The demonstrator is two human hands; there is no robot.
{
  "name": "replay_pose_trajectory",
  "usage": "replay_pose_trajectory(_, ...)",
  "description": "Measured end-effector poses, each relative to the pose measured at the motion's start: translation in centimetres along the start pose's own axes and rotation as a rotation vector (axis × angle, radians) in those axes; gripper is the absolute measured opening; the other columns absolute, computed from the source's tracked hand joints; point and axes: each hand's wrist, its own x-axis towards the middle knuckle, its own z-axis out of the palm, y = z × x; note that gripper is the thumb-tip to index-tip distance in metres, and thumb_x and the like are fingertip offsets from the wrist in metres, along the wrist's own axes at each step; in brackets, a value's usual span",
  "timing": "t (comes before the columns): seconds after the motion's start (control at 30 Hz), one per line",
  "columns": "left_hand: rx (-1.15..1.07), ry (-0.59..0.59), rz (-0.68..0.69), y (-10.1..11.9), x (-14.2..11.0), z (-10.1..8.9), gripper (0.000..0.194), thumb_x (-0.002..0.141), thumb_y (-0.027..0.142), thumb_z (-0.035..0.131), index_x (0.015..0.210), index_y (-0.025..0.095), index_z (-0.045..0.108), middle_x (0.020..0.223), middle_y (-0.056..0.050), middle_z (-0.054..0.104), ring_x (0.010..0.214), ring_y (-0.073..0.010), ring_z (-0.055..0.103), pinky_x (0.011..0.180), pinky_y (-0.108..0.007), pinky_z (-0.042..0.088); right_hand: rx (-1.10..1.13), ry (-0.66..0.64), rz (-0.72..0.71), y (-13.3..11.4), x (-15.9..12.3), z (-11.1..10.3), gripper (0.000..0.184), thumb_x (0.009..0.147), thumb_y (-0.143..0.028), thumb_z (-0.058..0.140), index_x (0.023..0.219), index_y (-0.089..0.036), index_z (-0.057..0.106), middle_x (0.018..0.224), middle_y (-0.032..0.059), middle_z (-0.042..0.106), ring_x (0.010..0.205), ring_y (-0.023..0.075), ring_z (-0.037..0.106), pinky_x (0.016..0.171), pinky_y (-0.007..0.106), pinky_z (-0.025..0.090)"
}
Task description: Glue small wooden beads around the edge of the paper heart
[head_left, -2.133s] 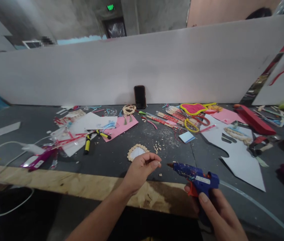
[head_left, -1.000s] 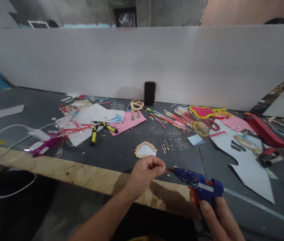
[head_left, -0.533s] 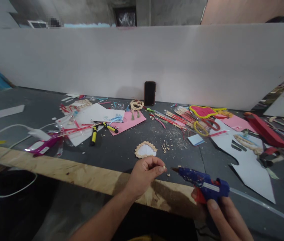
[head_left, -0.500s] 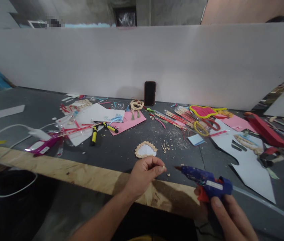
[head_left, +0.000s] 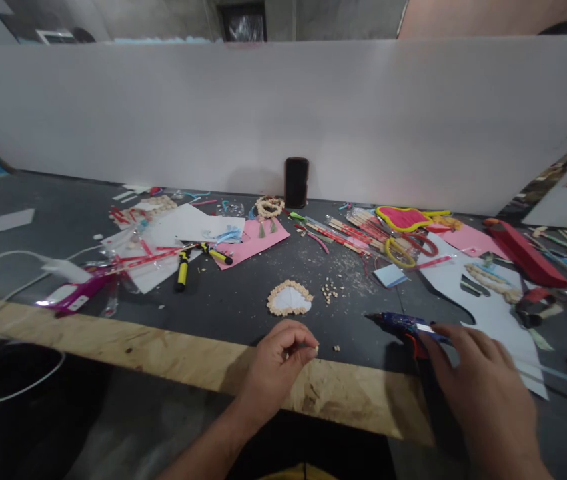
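My left hand point(head_left: 276, 360) is closed in a pinch over the table's front edge, with a small pale wooden piece point(head_left: 317, 349) between thumb and forefinger. Just beyond it lies a white paper shape point(head_left: 291, 299), its rim mostly lined with similar pieces point(head_left: 278, 289). Loose wooden pieces point(head_left: 330, 292) are scattered to its right, and a couple more point(head_left: 336, 348) lie nearer me. On the right, my right hand point(head_left: 478, 380) grips a blue glue gun point(head_left: 398, 323) from above at its rear. The nozzle points left, and the orange trigger point(head_left: 417, 347) shows below the body.
A phone point(head_left: 296, 183) leans on the white partition point(head_left: 188, 113). Pliers with yellow-black handles point(head_left: 182, 270), yellow-handled scissors point(head_left: 399, 253), packaged sticks point(head_left: 346, 233) and pink paper point(head_left: 253, 243) lie around. A purple glue gun point(head_left: 76, 293) with a white cable lies left. White cut board point(head_left: 443, 273) lies right.
My right hand has shifted from the glue gun's handle to the top of its rear, and the gun has moved right. My left hand has drawn slightly back toward me, still pinching the piece.
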Motion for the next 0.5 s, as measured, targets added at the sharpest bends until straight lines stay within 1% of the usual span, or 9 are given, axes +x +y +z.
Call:
replay_pose_trajectory(0.03,-0.004,-0.007,-0.008,-0.1,-0.1,0.0,0.005,0.08,0.019,0.06,0.079,0.02,0.065,0.088,-0.002,0.058,0.083,-0.0142,0.053,0.071,-0.023,0.04,0.1,0.073,-0.105,-1.0,-0.4,0.3,0.034,0.088,-0.042,0.042,0.094,-0.018,0.065,0.092,0.0134,0.066,0.086,0.0277,0.061,0.077,0.043,0.049)
replay_pose_trajectory(0.07,-0.008,-0.012,-0.014,-0.2,-0.2,0.0,0.005,0.08,0.019,0.06,0.079,0.02,0.065,0.088,-0.002,0.057,0.083,-0.0139,0.054,0.071,-0.023,0.04,0.236,0.078,-0.231,-2.1,-0.7,0.8,0.028,0.088,-0.036,0.044,0.091,-0.019,0.065,0.089,0.0106,0.067,0.085,0.024,0.061,0.077,0.038,0.05)
replay_pose_trajectory(0.1,-0.01,-0.015,-0.019,-0.2,-0.2,0.0,0.005,0.08,0.018,0.06,0.079,0.02,0.064,0.088,-0.001,0.057,0.084,-0.0138,0.054,0.071,-0.023,0.04,0.353,0.022,-0.321,-3.2,-1.0,1.3,0.024,0.088,-0.032,0.045,0.091,-0.021,0.066,0.088,0.0082,0.067,0.085,0.0209,0.061,0.075,0.034,0.051)
replay_pose_trajectory(0.13,-0.011,-0.013,-0.022,-0.2,-0.3,0.0,0.006,0.08,0.017,0.06,0.078,0.02,0.064,0.088,-0.001,0.057,0.084,-0.0137,0.054,0.072,-0.023,0.041,0.41,-0.062,-0.362,-4.2,-1.2,1.8,0.021,0.088,-0.029,0.047,0.094,-0.022,0.066,0.089,0.0064,0.068,0.086,0.0192,0.061,0.075,0.031,0.051)
replay_pose_trajectory(0.23,-0.007,0.001,-0.022,-0.1,-0.3,-0.1,0.006,0.08,0.017,0.06,0.077,0.02,0.064,0.087,-0.001,0.057,0.085,-0.0138,0.054,0.073,-0.023,0.041,0.415,-0.218,-0.364,-6.3,-1.3,2.9,0.02,0.086,-0.022,0.05,0.097,-0.025,0.067,0.093,0.0043,0.068,0.088,0.0192,0.061,0.076,0.032,0.051)
replay_pose_trajectory(0.33,-0.008,-0.005,-0.028,-0.1,-0.3,-0.1,0.006,0.08,0.017,0.06,0.077,0.02,0.064,0.087,-0.002,0.057,0.084,-0.0143,0.055,0.073,-0.023,0.041,0.385,-0.295,-0.351,-7.2,-0.9,3.3,0.019,0.085,-0.019,0.052,0.09,-0.026,0.068,0.089,0.0033,0.068,0.086,0.0205,0.06,0.075,0.035,0.051)
replay_pose_trajectory(0.4,-0.012,-0.01,-0.035,0.0,-0.3,-0.1,0.006,0.08,0.017,0.059,0.077,0.019,0.064,0.087,-0.002,0.058,0.084,-0.0146,0.055,0.073,-0.023,0.041,0.404,-0.301,-0.36,-7.4,-0.7,3.2,0.019,0.086,-0.018,0.051,0.086,-0.025,0.068,0.085,0.0032,0.068,0.084,0.0203,0.06,0.073,0.035,0.051)
replay_pose_trajectory(0.5,-0.02,-0.007,-0.03,0.2,-0.4,0.1,0.006,0.079,0.017,0.06,0.076,0.019,0.065,0.085,-0.002,0.058,0.083,-0.0149,0.056,0.073,-0.024,0.042,0.494,-0.213,-0.371,-7.7,-0.8,2.5,0.019,0.088,-0.02,0.048,0.085,-0.023,0.067,0.083,0.0042,0.066,0.081,0.0183,0.06,0.071,0.032,0.051)
